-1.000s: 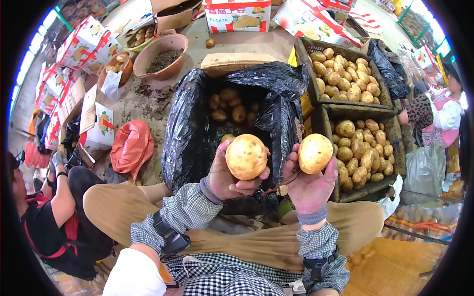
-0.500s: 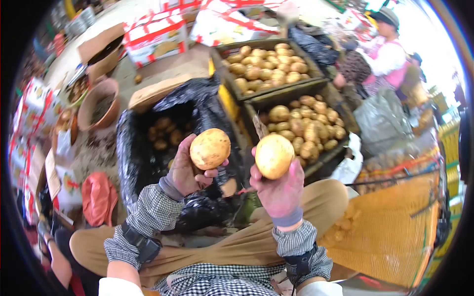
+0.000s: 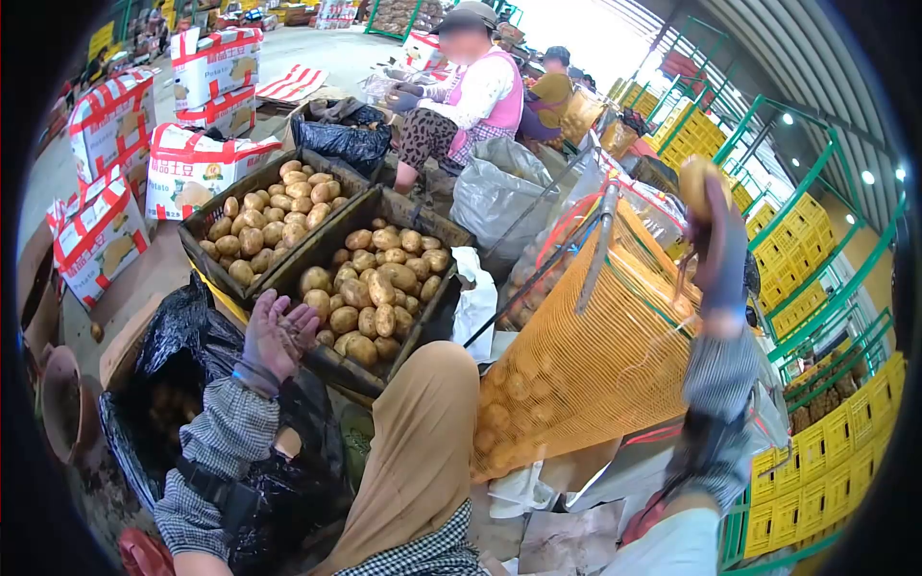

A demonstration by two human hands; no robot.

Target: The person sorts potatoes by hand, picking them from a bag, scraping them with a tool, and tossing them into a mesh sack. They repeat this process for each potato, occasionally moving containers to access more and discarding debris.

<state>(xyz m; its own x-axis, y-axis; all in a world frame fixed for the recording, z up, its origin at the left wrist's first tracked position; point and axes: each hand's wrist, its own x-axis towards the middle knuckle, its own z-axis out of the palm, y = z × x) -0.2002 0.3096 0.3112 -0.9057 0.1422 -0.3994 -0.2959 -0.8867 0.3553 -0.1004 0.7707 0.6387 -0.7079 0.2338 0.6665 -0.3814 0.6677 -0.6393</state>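
My left hand [image 3: 277, 336] is raised, palm up and empty, with its fingers apart. It hangs beside the near corner of a dark crate [image 3: 376, 376] filled with potatoes [image 3: 370, 300]. Off to the right, my right hand [image 3: 722, 252] is lifted high and wrapped round a potato [image 3: 706, 184], slightly blurred. That hand is by the upper right side of an orange mesh sack [image 3: 595, 346], which stands in a frame with several potatoes in its lower part. A black plastic-lined box [image 3: 130, 422] below my left forearm has potatoes in its shadowed inside.
A second potato crate [image 3: 206, 235] stands behind the first. White-and-red cartons [image 3: 106, 230] are stacked at left. A grey plastic bag [image 3: 504, 192] sits beside a seated co-worker [image 3: 485, 106]. Yellow crates [image 3: 816, 461] and green rails [image 3: 807, 182] line the right.
My view has swung right. My right hand has moved up and right to the mesh sack with a potato. The potato in my left hand is gone, and that hand is open.
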